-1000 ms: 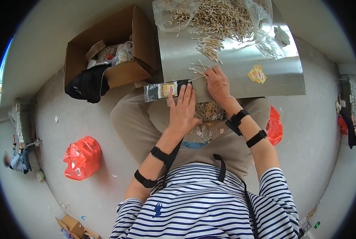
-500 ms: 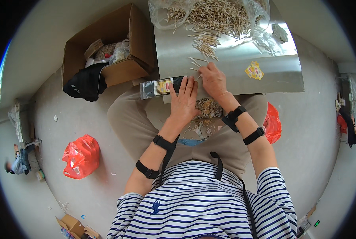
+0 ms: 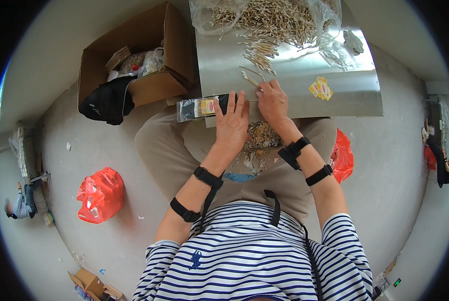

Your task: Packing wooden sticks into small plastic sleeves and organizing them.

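My left hand (image 3: pixel 232 120) lies flat with its fingers spread over the right end of a clear packet (image 3: pixel 185 111) with a black backing. Through the film show a row of cotton swabs and a yellow label. My right hand (image 3: pixel 273 104) is closed in a pinch at the metal table's front edge, just right of the left hand. A few loose cotton swabs (image 3: pixel 251 79) run up to its fingertips; the exact grip is partly hidden. Beyond it a small bunch of swabs (image 3: pixel 260 51) trails from a large heap of swabs (image 3: pixel 274 22).
Clear plastic bags flank the heap on the metal table (image 3: pixel 299 100). Yellow cards (image 3: pixel 321 88) lie to the right. At left stands an open cardboard box (image 3: pixel 156 95) with a black cloth (image 3: pixel 106 103) over its edge. Red plastic bags (image 3: pixel 101 195) sit on the floor.
My right hand has shifted slightly to the right, away from my left hand. The loose swabs by its fingertips lie closer together. My left hand stays on the packet.
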### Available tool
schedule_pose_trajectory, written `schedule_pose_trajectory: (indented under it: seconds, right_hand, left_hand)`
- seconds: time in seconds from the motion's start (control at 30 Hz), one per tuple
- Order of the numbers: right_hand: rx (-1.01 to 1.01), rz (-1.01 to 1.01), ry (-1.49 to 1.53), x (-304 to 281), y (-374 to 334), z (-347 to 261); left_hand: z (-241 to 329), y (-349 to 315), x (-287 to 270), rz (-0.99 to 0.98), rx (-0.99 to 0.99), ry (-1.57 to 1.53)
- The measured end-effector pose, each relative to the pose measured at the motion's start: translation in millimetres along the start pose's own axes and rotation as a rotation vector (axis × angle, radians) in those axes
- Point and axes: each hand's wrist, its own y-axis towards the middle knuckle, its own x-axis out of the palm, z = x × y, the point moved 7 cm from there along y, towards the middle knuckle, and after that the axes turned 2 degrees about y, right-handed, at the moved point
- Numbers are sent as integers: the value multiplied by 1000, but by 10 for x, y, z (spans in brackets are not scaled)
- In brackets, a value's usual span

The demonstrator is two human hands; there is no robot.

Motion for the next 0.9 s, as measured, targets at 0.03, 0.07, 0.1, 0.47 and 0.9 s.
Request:
schedule_pose_trajectory:
  seconds: [0.03,0.07,0.1,0.47,0.9]
  right_hand:
    - [1,3,0,35,25,10]
    - [-9,5,-44,71,43,10]
    - [-19,7,-88,94,47,15]
    - [-160,-5,28,-12,-280,-137]
    - [-9,-4,64,37,-105,17]
  left_hand:
    - [3,14,14,-11,-34,-3]
    - [31,24,20,-10,-32,-2]
    - [55,31,37,-25,-38,-24]
    - [54,-58,122,191,1,4]
    - [107,-58,245,123,-8,-8]
